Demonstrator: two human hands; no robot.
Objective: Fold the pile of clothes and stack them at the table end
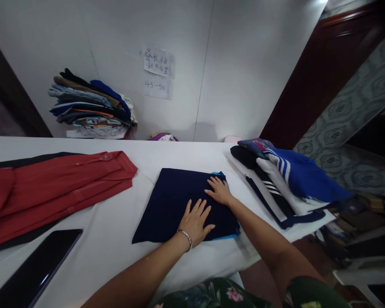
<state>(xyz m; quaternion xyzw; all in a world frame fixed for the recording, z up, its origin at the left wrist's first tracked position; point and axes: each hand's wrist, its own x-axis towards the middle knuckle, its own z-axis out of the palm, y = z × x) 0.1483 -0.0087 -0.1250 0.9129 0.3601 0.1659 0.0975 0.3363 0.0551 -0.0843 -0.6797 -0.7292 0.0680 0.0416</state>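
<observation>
A folded dark navy garment (170,201) lies flat on the white-covered table in front of me, with bits of bright blue fabric showing along its right side. My left hand (196,222), a silver bracelet at the wrist, rests flat on the garment's lower middle with fingers spread. Near its upper right edge, my right hand (219,191) presses down palm first, fingers stretched out. Neither hand grips anything. What kind of garment it is cannot be made out.
Red clothing (67,184) lies at left on dark cloth, above a black phone (38,269). A stack of folded clothes (90,107) stands at the back left. Blue, black and white clothes (295,175) are heaped at right, by the table edge. Handwritten paper notes (158,72) hang on the wall.
</observation>
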